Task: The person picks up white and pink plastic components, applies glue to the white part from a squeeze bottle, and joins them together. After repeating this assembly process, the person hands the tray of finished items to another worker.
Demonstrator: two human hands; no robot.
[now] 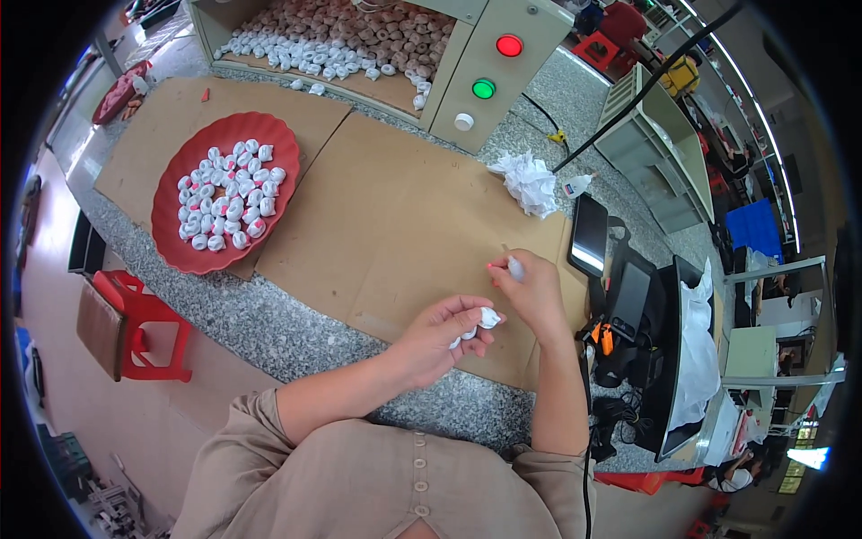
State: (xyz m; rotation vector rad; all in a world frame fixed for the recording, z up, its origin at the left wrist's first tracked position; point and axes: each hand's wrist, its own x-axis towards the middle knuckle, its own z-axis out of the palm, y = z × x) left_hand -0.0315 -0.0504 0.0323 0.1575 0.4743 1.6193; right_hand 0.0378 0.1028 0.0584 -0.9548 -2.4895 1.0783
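While cardboard (395,198) opens ahead, my left fingers (458,321) clasp at least two white bundles (488,318); right fingers (511,284) pinch one pale object (515,267).

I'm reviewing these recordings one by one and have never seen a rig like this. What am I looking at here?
There is no robot: these are a person's bare hands, seen from a wide fisheye camera worn on the head and looking down, so straight edges bend. Brown cardboard covers part of the speckled worktop. On it, to the left, sits a red dish of small white pieces; crumpled white paper lies at its far right. The left hand holds similar white lumps. The right hand pinches something small, partly hidden, with a reddish tip.
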